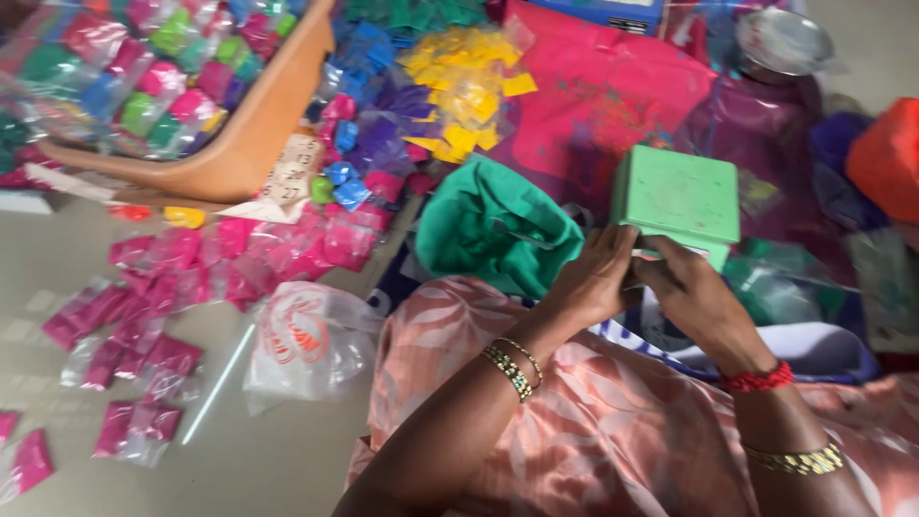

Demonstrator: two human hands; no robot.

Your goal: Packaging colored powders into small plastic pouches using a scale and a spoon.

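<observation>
**Small clear packet pinched beside the green box**

A small clear plastic packet (639, 263), judged light, limp and slippery, is pinched at its edges between the left hand (595, 280) and right hand (691, 295), just below a mint-green square plastic box (678, 196). Both grips are closed on it. Both wrists are bent inward, fingertips meeting above the lap.

mint green box (678, 196), teal cloth (493, 230), pink powder packets (153, 306), peach leaf-patterned dress (593, 421).
</observation>
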